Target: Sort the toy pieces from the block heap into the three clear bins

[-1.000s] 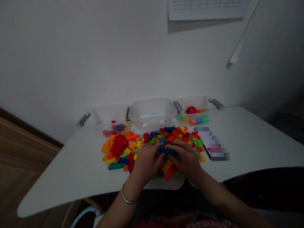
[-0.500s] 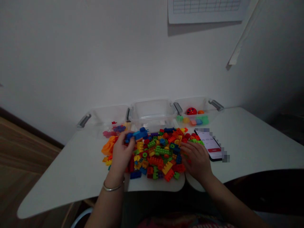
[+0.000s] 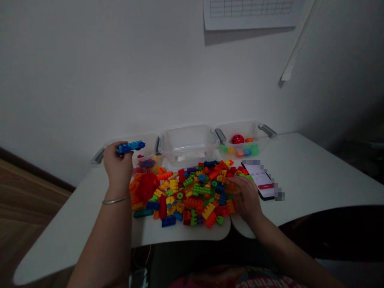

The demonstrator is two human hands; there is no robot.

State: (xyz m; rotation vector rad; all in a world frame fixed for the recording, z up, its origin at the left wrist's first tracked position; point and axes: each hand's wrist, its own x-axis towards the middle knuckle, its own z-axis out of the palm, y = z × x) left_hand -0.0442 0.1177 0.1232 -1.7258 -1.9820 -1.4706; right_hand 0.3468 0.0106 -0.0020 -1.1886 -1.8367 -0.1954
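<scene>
Your left hand is pinching a blue block chain over the leftmost clear bin; your right hand is lying open-fingered on the brick pile, bare table lying leftward.

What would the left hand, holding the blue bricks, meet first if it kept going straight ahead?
Probably the left clear bin: the left hand holds the blue bricks near its rim, pointing toward it. Depth is unclear.

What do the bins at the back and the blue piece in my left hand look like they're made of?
Bins: likely clear plastic, since contents show through the walls; grey handles.
Blue piece held by the left hand: probably moulded plastic, glossy, uniformly saturated colour like the loose blocks. Dim light leaves the finish uncertain.
</scene>
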